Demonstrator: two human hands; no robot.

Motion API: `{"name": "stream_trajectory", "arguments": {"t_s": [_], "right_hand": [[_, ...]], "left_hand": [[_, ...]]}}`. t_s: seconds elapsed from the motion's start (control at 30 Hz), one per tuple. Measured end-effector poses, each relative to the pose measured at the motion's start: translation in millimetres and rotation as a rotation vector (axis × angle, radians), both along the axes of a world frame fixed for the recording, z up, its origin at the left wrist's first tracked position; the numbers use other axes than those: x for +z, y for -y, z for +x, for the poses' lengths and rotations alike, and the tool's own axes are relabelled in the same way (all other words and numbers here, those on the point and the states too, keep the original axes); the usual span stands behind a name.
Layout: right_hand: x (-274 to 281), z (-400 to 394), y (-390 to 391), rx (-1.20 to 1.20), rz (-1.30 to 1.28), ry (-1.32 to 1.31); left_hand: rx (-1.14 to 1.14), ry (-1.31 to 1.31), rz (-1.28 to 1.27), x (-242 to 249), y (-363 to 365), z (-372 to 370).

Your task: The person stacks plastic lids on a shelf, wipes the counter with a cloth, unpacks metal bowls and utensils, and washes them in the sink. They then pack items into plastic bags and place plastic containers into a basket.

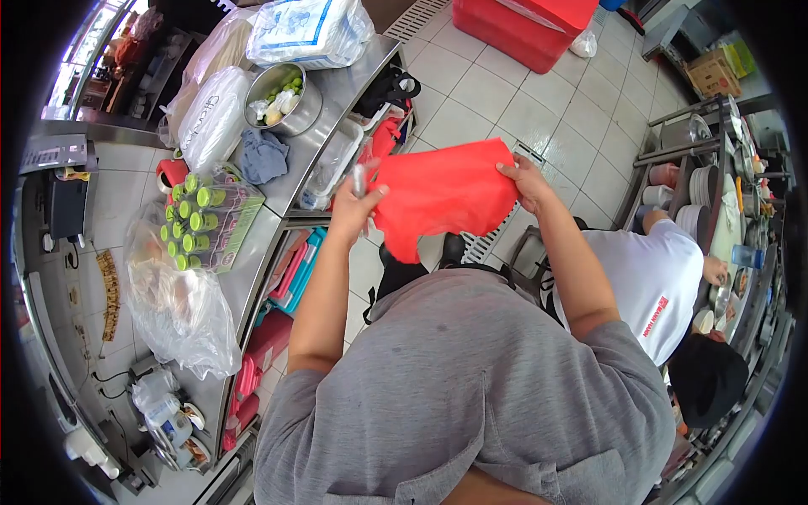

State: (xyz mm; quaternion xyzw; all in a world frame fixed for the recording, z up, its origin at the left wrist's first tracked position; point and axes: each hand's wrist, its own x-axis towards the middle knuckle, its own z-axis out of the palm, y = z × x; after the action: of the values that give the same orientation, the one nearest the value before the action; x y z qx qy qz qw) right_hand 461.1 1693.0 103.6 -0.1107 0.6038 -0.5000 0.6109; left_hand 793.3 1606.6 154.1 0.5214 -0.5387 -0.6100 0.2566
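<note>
A thin, bright red bag (446,189) is stretched out between my two hands in front of my body. Its lower left corner hangs down in a strip, like a carrier bag's handle. My left hand (358,206) pinches the left edge, and something small, clear and whitish shows by its fingers. At the upper right corner, the fingers of my right hand (526,181) are closed on the bag. The floor lies below it, with my dark shoe (453,250) just under the lower edge.
On the steel counter (282,202) at left are a pot of limes (284,99), a blue-grey cloth (263,156), green-capped bottles (198,220) and plastic-wrapped packs (310,34). A red cooler (526,34) stands ahead. At right, a person in white (635,282) works by dish-laden shelves (699,194).
</note>
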Motion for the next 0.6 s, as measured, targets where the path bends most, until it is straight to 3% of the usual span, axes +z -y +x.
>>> {"name": "stream_trajectory", "arguments": {"t_s": [0.03, 0.07, 0.13, 0.17, 0.23, 0.3, 0.37, 0.4, 0.47, 0.6], "right_hand": [[-11, -2, -4, -0.051, 0.057, 0.043], [-21, -5, -11, -0.055, 0.058, 0.048], [-39, -12, -33, 0.273, 0.051, -0.367], [-33, -15, -40, 0.559, 0.161, -0.622], [-14, 20, -56, 0.802, 0.044, -1.369], [26, 59, -59, 0.805, -0.307, -1.455], [22, 77, -49, 0.990, -0.575, -1.197], [16, 81, -42, 0.981, -0.568, -1.193], [-5, 86, -26, 1.225, -0.131, -0.520], [-79, 95, -22, 1.036, 0.097, -0.653]], "left_hand": [[-0.149, 0.048, -0.024, 3, -5, 1], [-0.154, 0.052, -0.023, 1, -10, 3], [-0.639, 0.485, -0.589, -9, -25, 6], [-0.694, 0.568, -0.557, -9, -35, 3], [-0.784, 0.643, -0.550, -7, -49, -6], [-0.762, 0.553, -0.620, 3, -53, -18], [-0.692, 0.390, -0.803, 14, -47, -29], [-0.705, 0.390, -0.801, 14, -38, -31], [-0.740, 0.575, -0.673, 12, -21, -32], [-0.712, 0.744, -0.769, 2, -16, -36]]}}
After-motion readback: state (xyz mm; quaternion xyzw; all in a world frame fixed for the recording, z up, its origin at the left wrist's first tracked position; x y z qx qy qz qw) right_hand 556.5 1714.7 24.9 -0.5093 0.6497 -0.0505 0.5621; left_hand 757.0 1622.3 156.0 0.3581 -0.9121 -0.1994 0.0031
